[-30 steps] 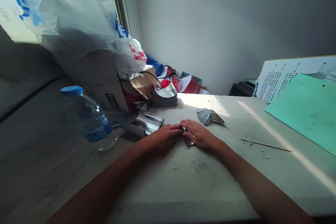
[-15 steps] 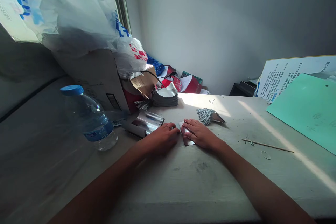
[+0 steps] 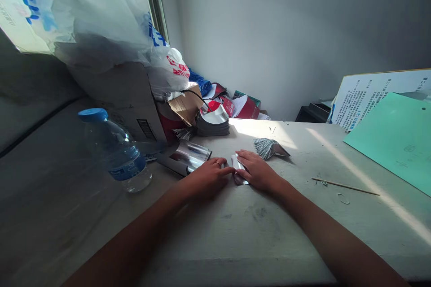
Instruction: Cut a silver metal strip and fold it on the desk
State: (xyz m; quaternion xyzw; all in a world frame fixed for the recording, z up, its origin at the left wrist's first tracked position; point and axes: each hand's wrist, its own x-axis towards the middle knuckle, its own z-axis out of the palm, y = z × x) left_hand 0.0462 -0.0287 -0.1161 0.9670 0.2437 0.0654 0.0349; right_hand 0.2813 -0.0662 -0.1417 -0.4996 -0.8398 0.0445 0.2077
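A small silver foil paper [image 3: 239,178] lies on the white table, with its left part turned up along a fold. My right hand [image 3: 256,170] rests flat on it, fingers stretched across its right side and the thumb near its middle. From the left, my left hand [image 3: 213,174], which wears a ring, pinches at the sheet's near left edge with the index finger reaching forward; its thumb is hidden. Left of that hand are curved silver sheets [image 3: 192,154]. Beyond my right hand sits a fan-shaped bundle of folded silver pieces [image 3: 266,148].
A water bottle [image 3: 123,161] with a blue cap stands at left, before a cardboard box [image 3: 117,98] under plastic bags [image 3: 101,22]. A curved grey stack [image 3: 213,128] is farther back. At right lie a wooden stick [image 3: 346,186], a rubber band [image 3: 342,198] and a green folder [image 3: 393,139].
My left index finger has moved right onto the foil paper. The paper's left side has turned over, so it looks narrower. My right hand has hardly moved.
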